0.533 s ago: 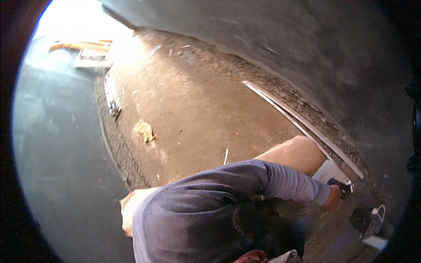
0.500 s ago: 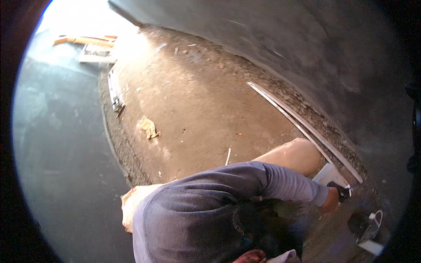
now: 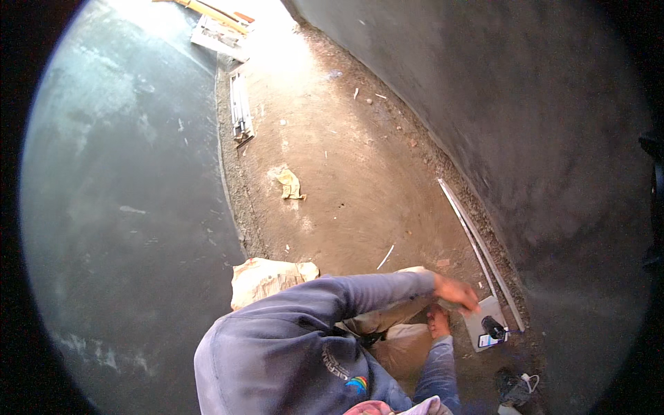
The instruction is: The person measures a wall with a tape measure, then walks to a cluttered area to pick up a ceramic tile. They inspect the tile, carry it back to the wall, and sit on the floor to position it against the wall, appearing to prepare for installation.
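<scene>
Dark, smooth-faced walls (image 3: pixel 131 207) are hemming in a brown earthen floor (image 3: pixel 360 221), with bright light spilling in at the far end. Near the left wall, a narrow white frame (image 3: pixel 240 107) is lying lengthwise, and a crumpled yellowish sheet (image 3: pixel 289 184) is resting further right. A thin white strip (image 3: pixel 386 256) is lying beyond the person's bent arm. The right hand (image 3: pixel 438 321) is sitting just below the left one, its fingers looking curled, though I cannot tell whether they are gripping anything. The left hand (image 3: pixel 456 293) is hanging at the near side of a pale flat board (image 3: pixel 473 328) (it is blurring, so its fingers' state and any contact are beyond telling). On that board, a black cylinder (image 3: pixel 492 326) is lying to the right of and slightly below the left fingers, its long axis slanting down to the right; the left hand is being the nearer one. A phone-like device (image 3: pixel 489 341) is lying just beside the cylinder. Two long pale strips (image 3: pixel 485 245) are running along the right wall's foot.
</scene>
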Demonstrator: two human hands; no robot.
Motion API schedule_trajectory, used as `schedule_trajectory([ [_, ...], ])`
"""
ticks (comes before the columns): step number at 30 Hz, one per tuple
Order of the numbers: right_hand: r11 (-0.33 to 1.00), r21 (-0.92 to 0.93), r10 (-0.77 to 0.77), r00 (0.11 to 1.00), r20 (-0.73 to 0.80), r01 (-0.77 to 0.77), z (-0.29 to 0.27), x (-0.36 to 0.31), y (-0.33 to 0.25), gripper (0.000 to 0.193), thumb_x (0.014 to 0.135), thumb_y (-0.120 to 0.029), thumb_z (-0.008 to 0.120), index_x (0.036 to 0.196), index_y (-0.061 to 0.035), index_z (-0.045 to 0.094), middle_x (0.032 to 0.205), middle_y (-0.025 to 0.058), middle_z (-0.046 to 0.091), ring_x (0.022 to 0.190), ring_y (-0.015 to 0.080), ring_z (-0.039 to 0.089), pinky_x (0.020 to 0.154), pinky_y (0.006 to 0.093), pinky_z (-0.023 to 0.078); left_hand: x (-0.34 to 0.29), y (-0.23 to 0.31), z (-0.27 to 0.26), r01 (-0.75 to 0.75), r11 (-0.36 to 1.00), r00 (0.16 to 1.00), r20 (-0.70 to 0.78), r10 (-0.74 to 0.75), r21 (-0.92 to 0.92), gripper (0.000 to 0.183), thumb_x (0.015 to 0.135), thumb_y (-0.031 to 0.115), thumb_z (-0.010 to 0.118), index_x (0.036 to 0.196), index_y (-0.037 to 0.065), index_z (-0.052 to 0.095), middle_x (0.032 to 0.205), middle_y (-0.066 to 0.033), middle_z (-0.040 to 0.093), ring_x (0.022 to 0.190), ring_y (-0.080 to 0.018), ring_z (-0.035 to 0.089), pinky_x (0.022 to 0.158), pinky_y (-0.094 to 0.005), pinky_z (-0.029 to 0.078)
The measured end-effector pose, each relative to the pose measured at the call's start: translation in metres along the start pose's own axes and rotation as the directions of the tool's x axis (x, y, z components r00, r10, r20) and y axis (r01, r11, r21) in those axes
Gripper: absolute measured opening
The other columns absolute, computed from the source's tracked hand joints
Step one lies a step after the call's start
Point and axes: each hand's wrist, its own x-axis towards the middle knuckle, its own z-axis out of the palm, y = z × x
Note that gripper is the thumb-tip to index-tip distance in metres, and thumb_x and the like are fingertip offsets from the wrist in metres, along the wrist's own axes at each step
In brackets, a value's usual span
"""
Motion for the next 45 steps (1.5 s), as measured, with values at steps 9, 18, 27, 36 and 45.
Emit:
schedule_trajectory([
  [9, 0.871, -0.486, -0.001, 0.989, -0.146, -0.070, 0.090, -0.175, -0.010, 0.025, 0.102, -0.022, 0.054, 0.107, -0.0033, 0.069, 0.074, 0.0121, 0.069, 0.047, 0.0184, 0.057, 0.038, 0.0347, 0.045, -0.352, -0.025, -0.027, 0.343, 0.925, 0.677, -0.726, -0.124, 0.162, 0.044, 0.102, 0.040, 0.058, 0.076, 0.006, 0.069, 0.071, -0.0036, 0.065, 0.065, -0.0170, 0.059, 0.062, -0.0382, 0.049],
  [18, 0.602, -0.792, 0.018, 0.993, -0.118, -0.105, 0.113, -0.226, -0.067, 0.028, 0.104, -0.019, 0.047, 0.100, -0.0010, 0.068, 0.082, 0.0146, 0.072, 0.064, 0.0253, 0.072, 0.049, 0.0417, 0.060, -0.578, -0.177, 0.095, 0.838, 0.438, 0.192, -0.576, -0.795, -0.325, 0.063, 0.096, 0.063, 0.062, 0.129, 0.011, 0.074, 0.112, -0.0163, 0.079, 0.101, -0.0357, 0.075, 0.100, -0.0445, 0.054],
  [27, 0.404, -0.914, -0.025, 0.999, 0.021, 0.030, 0.328, -0.162, -0.247, 0.031, 0.106, -0.022, 0.048, 0.097, -0.0037, 0.071, 0.074, 0.0132, 0.074, 0.050, 0.0200, 0.061, 0.045, 0.0392, 0.050, -0.682, -0.158, 0.012, 0.655, 0.699, 0.218, -0.814, -0.538, -0.287, 0.047, 0.097, 0.052, 0.064, 0.105, 0.007, 0.077, 0.096, -0.0142, 0.079, 0.090, -0.0282, 0.075, 0.078, -0.0443, 0.059],
  [36, 0.508, -0.808, -0.250, 0.949, 0.194, 0.299, 0.642, -0.094, -0.461, 0.026, 0.106, -0.021, 0.054, 0.120, -0.0023, 0.064, 0.080, 0.0092, 0.071, 0.056, 0.0145, 0.062, 0.048, 0.0307, 0.050, -0.790, -0.035, -0.156, -0.046, 0.891, -0.112, -0.884, -0.454, -0.452, 0.030, 0.096, 0.030, 0.058, 0.104, 0.009, 0.078, 0.083, -0.0035, 0.078, 0.078, -0.0156, 0.070, 0.072, -0.0346, 0.054],
  [45, -0.219, -0.911, -0.130, 0.915, 0.381, 0.349, 0.715, 0.023, -0.540, 0.036, 0.098, -0.035, 0.063, 0.109, -0.0018, 0.071, 0.096, 0.0155, 0.077, 0.093, 0.0273, 0.074, 0.077, 0.0410, 0.058, -0.818, -0.111, -0.207, 0.074, 0.723, 0.061, -0.720, -0.691, -0.687, 0.039, 0.097, 0.042, 0.060, 0.104, 0.010, 0.080, 0.081, -0.0059, 0.078, 0.073, -0.0191, 0.072, 0.073, -0.0385, 0.057],
])
